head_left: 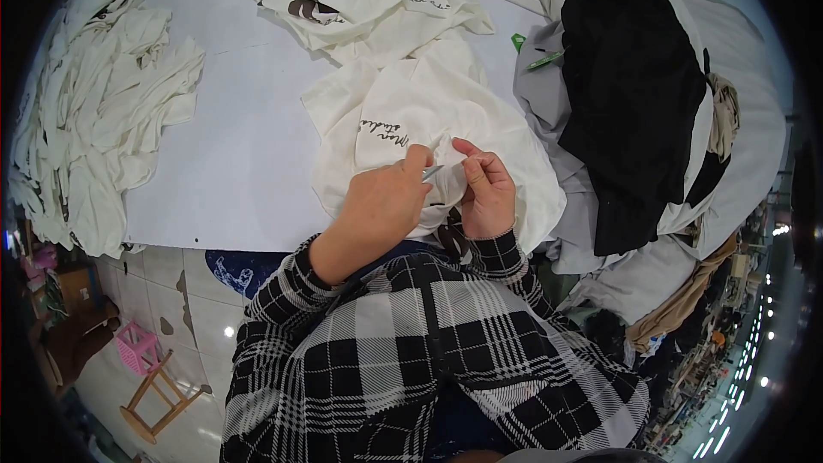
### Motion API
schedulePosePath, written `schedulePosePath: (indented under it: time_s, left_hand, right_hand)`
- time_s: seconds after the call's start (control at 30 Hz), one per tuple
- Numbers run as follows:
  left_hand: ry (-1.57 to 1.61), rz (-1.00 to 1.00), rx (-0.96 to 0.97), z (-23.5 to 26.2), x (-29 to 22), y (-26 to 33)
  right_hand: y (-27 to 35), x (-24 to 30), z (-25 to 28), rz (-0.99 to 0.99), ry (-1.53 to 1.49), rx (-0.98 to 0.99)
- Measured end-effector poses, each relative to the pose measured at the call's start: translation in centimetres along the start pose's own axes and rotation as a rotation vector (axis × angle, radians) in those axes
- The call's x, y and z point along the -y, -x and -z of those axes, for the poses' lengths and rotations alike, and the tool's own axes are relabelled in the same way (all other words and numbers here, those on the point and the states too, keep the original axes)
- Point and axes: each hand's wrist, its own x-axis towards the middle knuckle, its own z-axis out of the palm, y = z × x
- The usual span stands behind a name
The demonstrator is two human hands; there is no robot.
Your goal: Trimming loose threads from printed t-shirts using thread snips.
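Note:
A white garment (484,111) with dark script printed on it lies bunched at the table's near edge, part of it gathered up between my hands. My left hand (377,213) is closed around a small tool with a pointed metal blade (432,172); its handle is hidden in my fingers. The blade points at the raised fabric. Close beside it, my right hand (489,197) pinches the garment's edge between thumb and fingers. Below my hands, a dark printed patch shows among the folds.
A heap of white garments (103,111) covers the table's left side. More printed white garments (360,0) lie at the far middle. On the right are a black cloth (630,111), grey fabric and a green-handled tool (546,61). A wooden stool (163,399) and pink stool (137,347) stand on the floor.

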Motion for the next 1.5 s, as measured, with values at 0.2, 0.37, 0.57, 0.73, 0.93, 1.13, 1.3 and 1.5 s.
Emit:
schedulePosePath:
  time_s: [0.2, 0.37, 0.57, 0.73, 0.93, 1.13, 1.3, 1.5]
  left_hand:
    - [0.333, 0.205, -0.073, -0.2, 1.7, -0.3]
    - [0.786, 0.339, -0.063, -2.6, 3.4, -1.3]
    - [1.171, 0.376, -0.029, -3.9, 2.4, -1.8]
    - [1.307, 0.474, 0.013, -3.2, 2.7, -1.9]
    - [1.202, 0.390, 0.076, -2.8, 2.9, -1.9]
    - [0.524, 0.085, -0.358, -3.6, 2.8, -1.5]
    - [0.278, -0.080, -0.336, -3.9, 1.5, -0.3]
    - [0.306, -0.053, -0.418, -4.4, 2.4, -1.5]
  right_hand:
    - [0.1, 0.4, -0.4, -0.001, -0.069, -0.016]
    - [0.4, 0.1, -0.3, 0.009, -0.064, -0.028]
    - [1.2, 0.2, -0.5, 0.085, 0.026, -0.074]
    - [1.3, 1.3, 3.1, 0.297, 0.422, -0.372]
    - [2.4, 2.2, -0.3, -0.011, 0.340, -0.030]
    - [0.9, 1.8, -1.1, -0.173, 0.151, -0.068]
    - [1.0, 1.2, -1.0, -0.177, 0.093, -0.126]
    - [1.5, 0.4, -1.5, -0.163, 0.045, -0.165]
